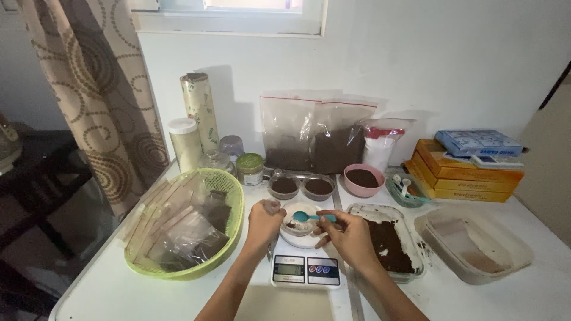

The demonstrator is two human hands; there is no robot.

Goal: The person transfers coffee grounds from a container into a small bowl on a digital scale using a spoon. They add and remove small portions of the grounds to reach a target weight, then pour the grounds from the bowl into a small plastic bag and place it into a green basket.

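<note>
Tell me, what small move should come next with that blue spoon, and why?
Probably tip the blue spoon into the small white bowl on the kitchen scale. The right hand holds the spoon over the bowl, the left hand steadies the rim, and the glass dish of dark powder sits beside it.

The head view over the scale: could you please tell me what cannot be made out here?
- Scale readout: too small.
- White bowl contents: partly hidden by the right hand and blue spoon.
- Left hand grip: whatever it pinches is too small.
- Green basket packets: dim, contents unclear.
</note>
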